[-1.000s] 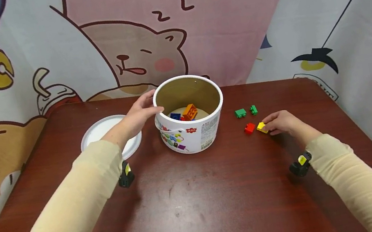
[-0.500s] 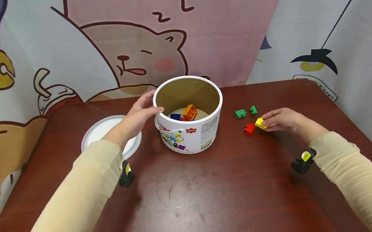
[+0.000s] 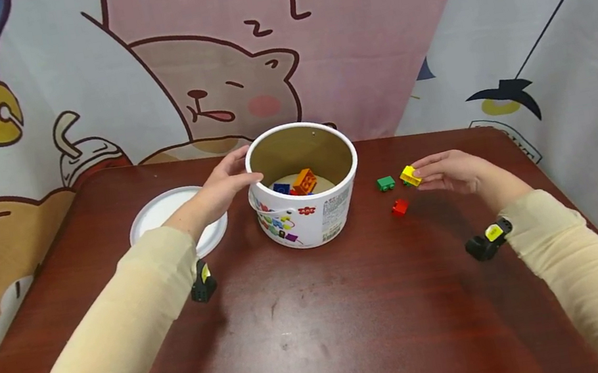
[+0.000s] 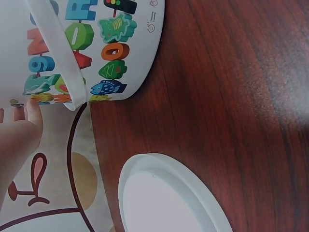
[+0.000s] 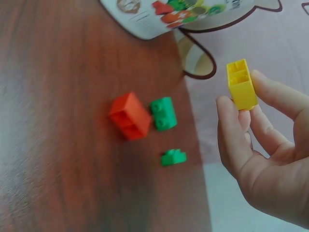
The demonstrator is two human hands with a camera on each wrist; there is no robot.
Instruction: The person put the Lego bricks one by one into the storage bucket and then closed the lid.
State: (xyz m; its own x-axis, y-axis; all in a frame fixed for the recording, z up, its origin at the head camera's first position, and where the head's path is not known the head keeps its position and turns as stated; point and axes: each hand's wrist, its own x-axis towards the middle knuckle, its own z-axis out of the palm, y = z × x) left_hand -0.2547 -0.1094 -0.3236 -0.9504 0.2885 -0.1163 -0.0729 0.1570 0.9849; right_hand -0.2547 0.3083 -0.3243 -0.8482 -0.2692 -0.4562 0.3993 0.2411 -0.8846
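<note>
With its thumb over the rim and its fingers along the outside, my left hand [image 3: 218, 190] holds the left side of a white toy bucket [image 3: 305, 219]. Inside the bucket lie an orange block [image 3: 305, 182] and a blue block [image 3: 281, 187], with a bit of red beside them. My right hand [image 5: 270, 130] pinches a yellow building block [image 5: 241, 84] between thumb and fingertips, raised over the table. Below it, a red block [image 5: 130, 116] and two green blocks, one larger [image 5: 163, 113] and one smaller [image 5: 173, 157], rest on the tabletop; the smaller is mostly hidden in the head view.
A round white lid [image 3: 158, 206] lies on the brown table [image 3: 324, 329] left of the bucket, partly under the left forearm. The bucket's white handle [image 4: 58, 53] hangs down its side. A printed cloth [image 3: 368, 34] rises behind the table's far edge.
My right hand has lifted the yellow block off the table from beside the red block and moved it away from me, over the smaller green block. The left hand and bucket stay put.
</note>
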